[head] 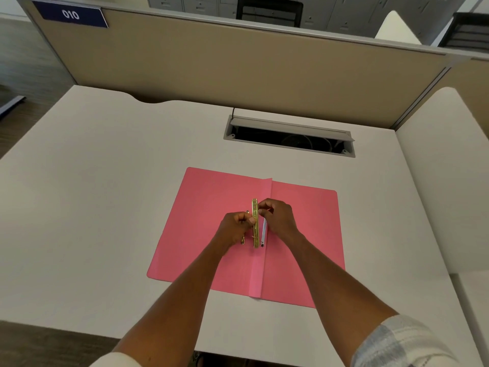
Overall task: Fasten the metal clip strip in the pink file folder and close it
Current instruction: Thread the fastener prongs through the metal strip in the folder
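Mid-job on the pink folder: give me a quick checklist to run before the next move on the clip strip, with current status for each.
1. Pink folder lies open and flat on the desk: ok.
2. Gold clip strip lined up along the centre fold: ok.
3. Left hand pinching the strip: ok.
4. Right hand on the strip's other side: ok.
5. Prongs seated through the strip's holes: cannot tell, fingers cover them.
6. Strip locked down so the folder can close: not ok, hands at work on it, folder open.
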`<state>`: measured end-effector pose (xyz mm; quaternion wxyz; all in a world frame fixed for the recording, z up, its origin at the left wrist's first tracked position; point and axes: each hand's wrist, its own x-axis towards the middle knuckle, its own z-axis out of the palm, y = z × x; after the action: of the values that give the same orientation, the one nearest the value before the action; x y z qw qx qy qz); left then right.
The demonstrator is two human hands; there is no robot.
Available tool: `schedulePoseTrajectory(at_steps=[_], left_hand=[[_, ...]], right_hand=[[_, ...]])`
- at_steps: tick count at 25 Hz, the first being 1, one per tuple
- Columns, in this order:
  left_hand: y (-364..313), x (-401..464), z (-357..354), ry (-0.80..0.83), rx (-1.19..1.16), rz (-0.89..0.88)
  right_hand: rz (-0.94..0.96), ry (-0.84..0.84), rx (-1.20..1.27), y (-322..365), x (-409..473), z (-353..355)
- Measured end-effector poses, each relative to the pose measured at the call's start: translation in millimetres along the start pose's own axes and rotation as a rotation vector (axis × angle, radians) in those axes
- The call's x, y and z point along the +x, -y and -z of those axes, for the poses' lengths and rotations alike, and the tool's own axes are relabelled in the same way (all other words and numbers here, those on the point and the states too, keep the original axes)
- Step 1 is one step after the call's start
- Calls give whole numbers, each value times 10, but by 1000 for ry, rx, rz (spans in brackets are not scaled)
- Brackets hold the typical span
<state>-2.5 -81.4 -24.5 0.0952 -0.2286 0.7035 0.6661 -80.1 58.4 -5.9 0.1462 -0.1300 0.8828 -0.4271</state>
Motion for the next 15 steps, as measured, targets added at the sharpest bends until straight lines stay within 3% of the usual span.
schedulePoseTrajectory(at_steps=[15], left_hand=[[-57, -15, -13, 20, 64, 34]], right_hand=[[3, 4, 3, -10, -1, 33]])
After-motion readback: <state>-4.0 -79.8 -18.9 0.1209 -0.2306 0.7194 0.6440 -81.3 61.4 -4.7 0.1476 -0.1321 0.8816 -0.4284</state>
